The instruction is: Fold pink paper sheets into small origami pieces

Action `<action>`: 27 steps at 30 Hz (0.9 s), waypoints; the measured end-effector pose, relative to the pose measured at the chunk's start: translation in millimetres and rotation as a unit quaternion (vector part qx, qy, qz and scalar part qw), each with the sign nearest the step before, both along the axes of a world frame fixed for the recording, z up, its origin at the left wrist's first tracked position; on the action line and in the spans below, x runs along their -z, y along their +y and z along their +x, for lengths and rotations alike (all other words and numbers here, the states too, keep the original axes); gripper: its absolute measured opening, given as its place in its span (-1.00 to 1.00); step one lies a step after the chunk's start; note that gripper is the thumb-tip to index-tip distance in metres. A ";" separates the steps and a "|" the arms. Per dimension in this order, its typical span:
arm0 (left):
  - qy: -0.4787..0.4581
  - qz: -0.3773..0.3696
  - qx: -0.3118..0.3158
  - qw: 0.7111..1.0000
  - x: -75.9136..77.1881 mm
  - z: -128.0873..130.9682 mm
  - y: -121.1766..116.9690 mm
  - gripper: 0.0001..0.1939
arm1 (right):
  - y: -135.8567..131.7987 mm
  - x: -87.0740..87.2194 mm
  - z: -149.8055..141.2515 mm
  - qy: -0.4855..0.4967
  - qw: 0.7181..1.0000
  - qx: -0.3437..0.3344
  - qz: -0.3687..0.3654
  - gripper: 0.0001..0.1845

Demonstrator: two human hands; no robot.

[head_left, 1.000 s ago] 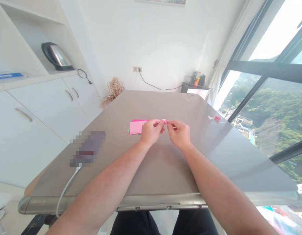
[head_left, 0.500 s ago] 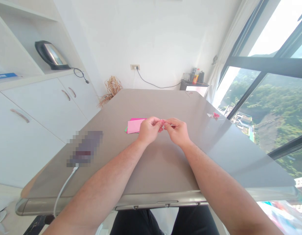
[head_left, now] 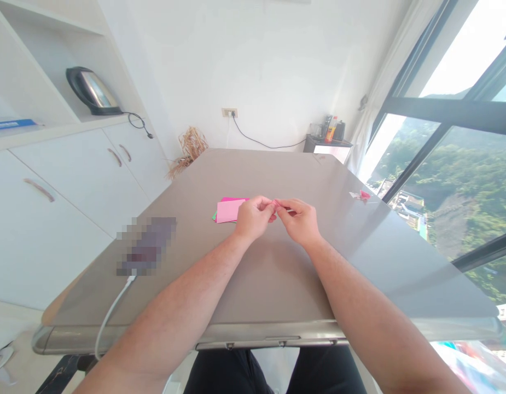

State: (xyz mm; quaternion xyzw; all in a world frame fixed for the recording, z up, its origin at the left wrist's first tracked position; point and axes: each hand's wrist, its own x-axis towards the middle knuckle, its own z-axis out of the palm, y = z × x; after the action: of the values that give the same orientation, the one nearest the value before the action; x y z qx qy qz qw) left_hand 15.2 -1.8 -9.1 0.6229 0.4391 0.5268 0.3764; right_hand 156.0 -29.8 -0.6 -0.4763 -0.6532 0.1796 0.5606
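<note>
Your left hand (head_left: 254, 220) and right hand (head_left: 298, 222) both pinch small pink paper (head_left: 275, 203), fingertips closed, twelve o'clock over table (head_left: 273, 273). Paper stack (head_left: 230, 212) at nine o'clock from hands, pink scraps (head_left: 364, 195) at three.

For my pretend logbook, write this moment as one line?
left hand: pinching pink paper | right hand: pinching same paper | paper stack: beside left hand

Was a domestic-looking room, home or office unclear: electric kettle (head_left: 94, 92) sat in shelf niche (head_left: 43, 46), white cabinets (head_left: 74, 205) below, dried stalks (head_left: 191, 146) behind table (head_left: 281, 172), curtain (head_left: 403, 48) hung by window (head_left: 461, 189).
</note>
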 end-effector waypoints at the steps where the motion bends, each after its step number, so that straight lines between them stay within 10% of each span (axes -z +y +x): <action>1: 0.000 0.003 0.004 1.000 -0.4 -0.2 -0.1 -0.82 | 0.1 0.1 0.1 0.004 1.000 -0.005 -0.003 -0.81; 27: -0.113 -0.118 0.048 0.985 -11.4 -5.9 -1.2 -0.78 | 4.3 -6.3 8.1 0.144 0.971 -0.004 -0.191 -0.81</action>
State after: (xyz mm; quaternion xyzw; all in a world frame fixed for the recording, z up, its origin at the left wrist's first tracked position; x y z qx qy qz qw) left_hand 9.3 -3.0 2.3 0.5313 0.4221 0.5193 0.5195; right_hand 164.2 -25.5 5.7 -0.5406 -0.5211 0.3701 0.5470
